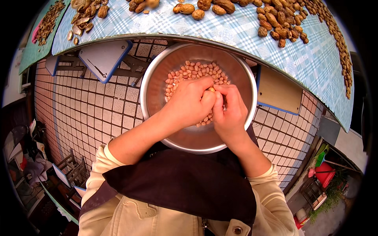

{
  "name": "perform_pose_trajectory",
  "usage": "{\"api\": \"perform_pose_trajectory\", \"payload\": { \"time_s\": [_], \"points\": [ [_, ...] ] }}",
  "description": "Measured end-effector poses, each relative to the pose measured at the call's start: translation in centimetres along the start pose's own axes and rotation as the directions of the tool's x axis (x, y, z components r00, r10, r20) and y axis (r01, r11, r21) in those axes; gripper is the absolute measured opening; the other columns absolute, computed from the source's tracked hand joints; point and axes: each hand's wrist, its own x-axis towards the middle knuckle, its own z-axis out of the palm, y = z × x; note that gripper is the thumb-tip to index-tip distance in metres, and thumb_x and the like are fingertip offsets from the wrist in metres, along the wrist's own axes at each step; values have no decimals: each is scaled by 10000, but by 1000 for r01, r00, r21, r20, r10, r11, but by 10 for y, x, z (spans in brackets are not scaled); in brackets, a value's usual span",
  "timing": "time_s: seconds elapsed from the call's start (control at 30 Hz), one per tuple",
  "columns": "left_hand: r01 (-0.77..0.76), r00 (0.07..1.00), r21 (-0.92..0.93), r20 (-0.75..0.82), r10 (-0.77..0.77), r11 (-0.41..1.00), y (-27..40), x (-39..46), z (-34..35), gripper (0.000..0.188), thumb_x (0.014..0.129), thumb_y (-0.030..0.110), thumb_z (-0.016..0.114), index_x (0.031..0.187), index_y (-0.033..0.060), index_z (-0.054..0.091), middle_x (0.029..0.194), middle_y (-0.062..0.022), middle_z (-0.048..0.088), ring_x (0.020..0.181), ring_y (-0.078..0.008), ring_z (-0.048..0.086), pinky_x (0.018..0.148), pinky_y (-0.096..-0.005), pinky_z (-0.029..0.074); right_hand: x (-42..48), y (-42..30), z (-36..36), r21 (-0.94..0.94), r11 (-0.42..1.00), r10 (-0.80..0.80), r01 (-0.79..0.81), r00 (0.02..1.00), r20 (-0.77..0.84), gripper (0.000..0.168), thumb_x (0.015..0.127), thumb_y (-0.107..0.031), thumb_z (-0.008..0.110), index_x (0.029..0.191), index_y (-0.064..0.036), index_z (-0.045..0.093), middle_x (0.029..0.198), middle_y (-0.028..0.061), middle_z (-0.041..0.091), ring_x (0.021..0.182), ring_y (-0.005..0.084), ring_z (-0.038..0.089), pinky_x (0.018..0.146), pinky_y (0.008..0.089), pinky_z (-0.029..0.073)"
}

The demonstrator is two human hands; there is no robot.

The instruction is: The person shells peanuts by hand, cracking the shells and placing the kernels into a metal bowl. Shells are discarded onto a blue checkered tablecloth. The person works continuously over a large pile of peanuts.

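Note:
My left hand (193, 101) and my right hand (230, 109) meet at the fingertips above a wide stainless steel bowl (153, 67). Pinched between both hands is a small peanut in its shell (211, 89), mostly covered by the fingers. Shelled pinkish peanut kernels (203, 70) lie in a layer on the bottom of the bowl; my hands hide part of them. The bowl rests at my lap, its far rim at the table's edge.
A table with a blue checked cloth (236, 38) spans the far side, bearing unshelled peanuts (280, 22) and empty shells (81, 22). Stools (103, 59) and a tan board with a blue edge (279, 90) are under it. A green table with shells (48, 26) stands far left.

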Motion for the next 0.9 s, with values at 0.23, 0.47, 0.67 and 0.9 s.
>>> {"api": "perform_pose_trajectory", "payload": {
  "time_s": [0.23, 0.47, 0.67, 0.9],
  "points": [
    [79, 996, -8, 46, -79, 997, 9, 0, -3, 123, 759, 83, 455, 679, -5, 486, 586, -184, 537, 547, -352, 541, 506, -410, 418, 4, -2, -6, 191, 906, 361, -379, 925, 121, 66, 822, -22, 475, 877, -5, 507, 733, 131, 562, 611, 212, 565, 545, 297, 446],
    [110, 985, 1, 135, -109, 994, 15, 3, -8, 171, 813, 132, 471, 705, 1, 494, 593, -158, 542, 539, -307, 543, 492, -374, 402, 3, 9, -9, 189, 931, 301, -312, 950, 86, 77, 827, -26, 479, 865, 2, 540, 753, 92, 569, 600, 125, 547, 534, 236, 441],
    [82, 993, -15, 89, -81, 996, 7, 0, -5, 197, 830, 163, 471, 714, 6, 499, 583, -165, 530, 540, -312, 541, 492, -380, 402, 8, -1, -12, 364, 863, 318, -350, 937, 147, 115, 811, -40, 526, 908, 10, 562, 771, 51, 558, 626, 85, 529, 545, 212, 439],
    [33, 994, -12, 100, -31, 999, 11, 1, -5, 199, 850, 151, 429, 736, 4, 500, 599, -152, 531, 563, -299, 549, 515, -366, 414, 9, 1, -19, 292, 902, 269, -317, 944, 194, 116, 822, -44, 521, 921, 4, 558, 798, 55, 554, 645, 80, 535, 550, 196, 438]
  ]
}}
